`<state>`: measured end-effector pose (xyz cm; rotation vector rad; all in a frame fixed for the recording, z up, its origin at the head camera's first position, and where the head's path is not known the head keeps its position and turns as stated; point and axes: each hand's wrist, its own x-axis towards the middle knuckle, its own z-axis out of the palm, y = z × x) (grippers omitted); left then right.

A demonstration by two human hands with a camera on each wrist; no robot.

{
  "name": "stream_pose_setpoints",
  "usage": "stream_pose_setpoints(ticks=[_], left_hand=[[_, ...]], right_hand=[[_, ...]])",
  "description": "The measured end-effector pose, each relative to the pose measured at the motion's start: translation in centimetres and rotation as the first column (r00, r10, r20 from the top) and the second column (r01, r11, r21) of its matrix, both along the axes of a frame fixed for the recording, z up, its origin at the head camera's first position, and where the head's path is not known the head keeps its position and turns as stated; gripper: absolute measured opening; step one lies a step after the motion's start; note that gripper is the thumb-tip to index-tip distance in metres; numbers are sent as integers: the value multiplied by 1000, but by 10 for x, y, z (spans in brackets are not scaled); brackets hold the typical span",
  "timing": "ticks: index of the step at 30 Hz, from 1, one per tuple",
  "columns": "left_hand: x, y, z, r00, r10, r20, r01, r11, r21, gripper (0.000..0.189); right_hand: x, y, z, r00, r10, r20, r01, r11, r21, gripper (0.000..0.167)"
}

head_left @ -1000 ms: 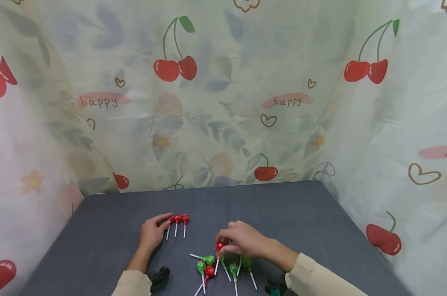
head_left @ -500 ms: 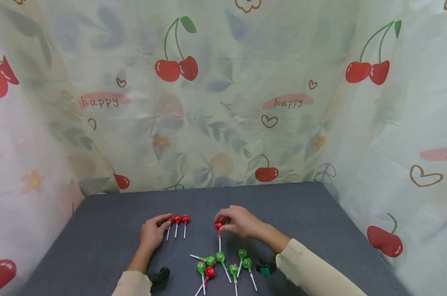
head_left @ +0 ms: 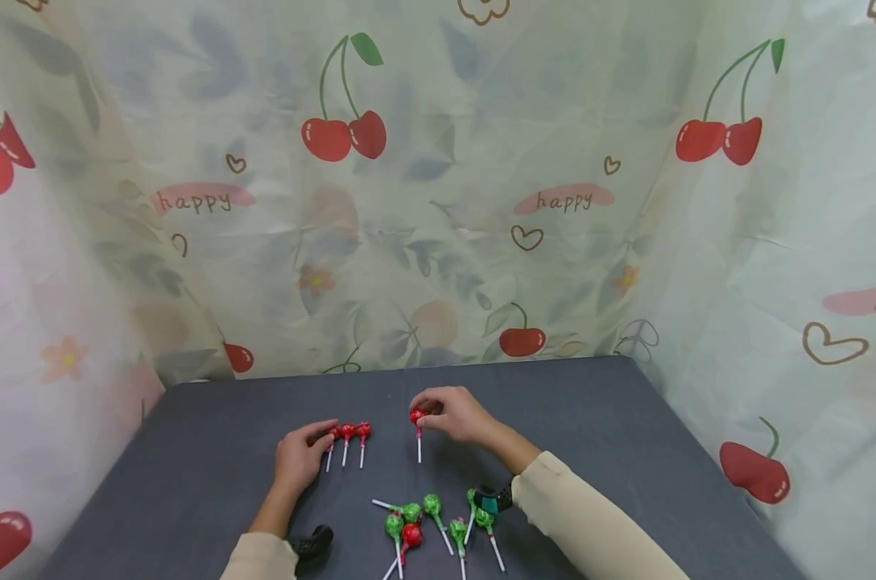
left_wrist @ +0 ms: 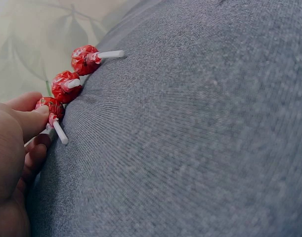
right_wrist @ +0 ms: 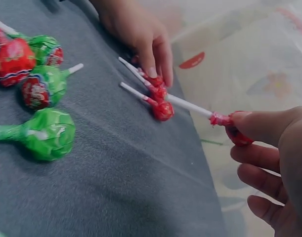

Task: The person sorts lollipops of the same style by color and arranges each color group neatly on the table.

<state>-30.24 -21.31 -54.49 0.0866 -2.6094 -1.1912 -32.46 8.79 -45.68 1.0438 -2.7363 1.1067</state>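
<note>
While my left fingers [left_wrist: 35, 157] pinch the end pop [left_wrist: 52, 104] of a short red row, my right fingers [right_wrist: 257, 156] grasp a red pop [right_wrist: 239, 136] by its wrapped head, over the counter [head_left: 568, 435]. The red pop is to the right of the row and apart from it, its white stick pointing back toward me. The middle pop [head_left: 347, 431] and the right-hand pop [head_left: 363, 429] lie just beside the end pop, heads away, sticks my way. Nearer to me lies a loose pile of green pops [head_left: 431, 504], six in view, with another red one, the pile's red pop [head_left: 411, 535], among them on the left. Printed labels show on the wrappers, red panels on green and a dark and white band on red, but the lettering is too blurred to give a brand. Easier to read is the cloth [head_left: 423, 97] behind, which says "happy" twice in brown script, once on a left pink stroke [head_left: 202, 196] and once on a right pink stroke [head_left: 564, 198]; at the far right, a cut-off pink stroke [head_left: 864, 300] shows only an "h." Cherries [head_left: 344, 138] and outlined hearts [head_left: 527, 238] surround the words.
</note>
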Motion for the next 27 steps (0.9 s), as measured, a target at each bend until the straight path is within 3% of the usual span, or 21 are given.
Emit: stream_pose_setpoints(ticks=[13,27], left_hand=[[2,0,1,1000,6,7,-6,1000,0,27],[2,-1,3,1000,-6,17,6,1000,2,27]], right_hand=[[-21,-25,-27,992,-102,74,105,994,-35,15],[-23,-55,-55,972,-186,143,194,980,-41,15]])
